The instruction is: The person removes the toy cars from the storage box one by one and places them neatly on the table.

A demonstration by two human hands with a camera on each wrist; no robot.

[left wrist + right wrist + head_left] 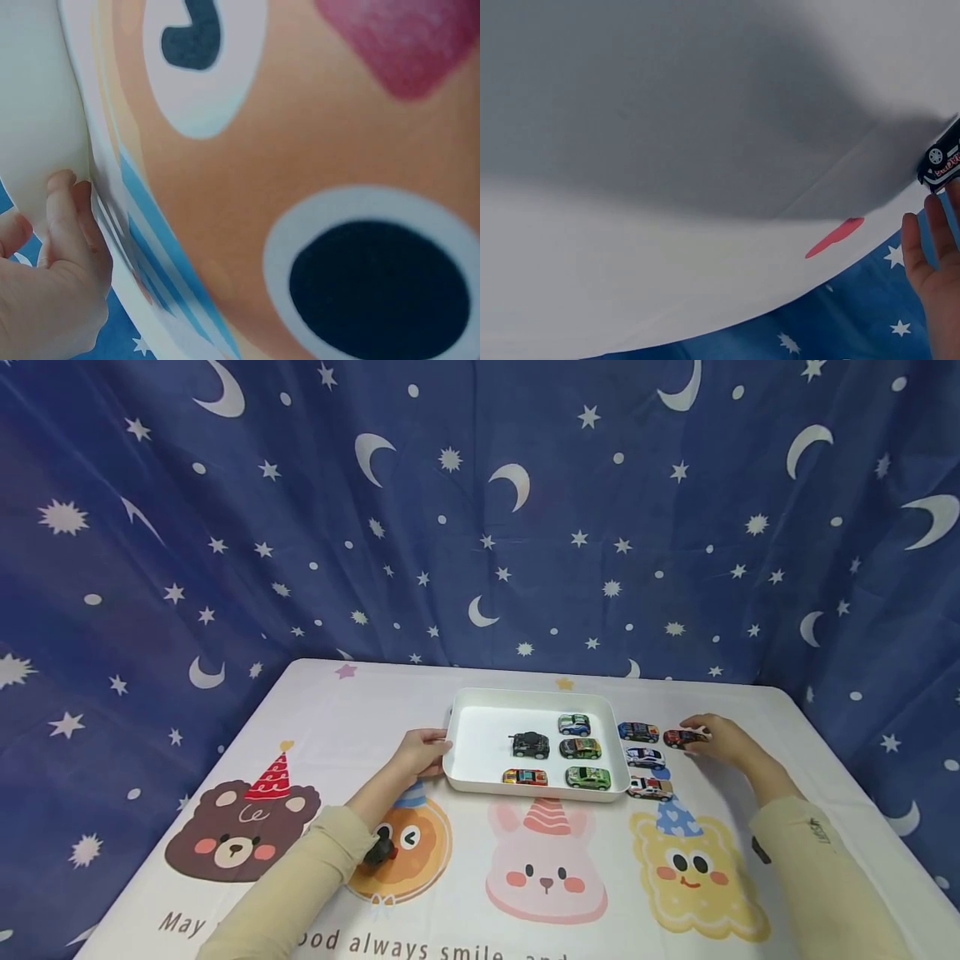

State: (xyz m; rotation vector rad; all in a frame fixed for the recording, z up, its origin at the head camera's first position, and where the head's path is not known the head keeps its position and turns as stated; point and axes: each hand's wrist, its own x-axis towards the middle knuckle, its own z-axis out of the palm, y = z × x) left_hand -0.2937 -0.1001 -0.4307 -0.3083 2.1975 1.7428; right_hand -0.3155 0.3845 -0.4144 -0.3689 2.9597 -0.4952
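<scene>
A white tray point(480, 747) stands on the table, and my left hand point(422, 753) grips its left edge. In the left wrist view, the fingers point(69, 217) and thumb lie on either side of the tray wall point(41, 112). Inside the tray are a black toy vehicle with a barrel point(530, 745) and several small toy cars point(580, 748). Right of the tray, my right hand point(723, 743) pinches a dark red toy car point(681, 738) at the tabletop. In the right wrist view, only part of this toy car point(946, 159) shows, by the fingertips.
Beside the tray's right wall sit a blue toy car point(639, 732), a white-and-blue toy car point(644, 757) and a white-and-orange toy car point(650, 787). A printed cloth point(450, 927) covers the table. A blue curtain point(480, 527) hangs behind its far edge.
</scene>
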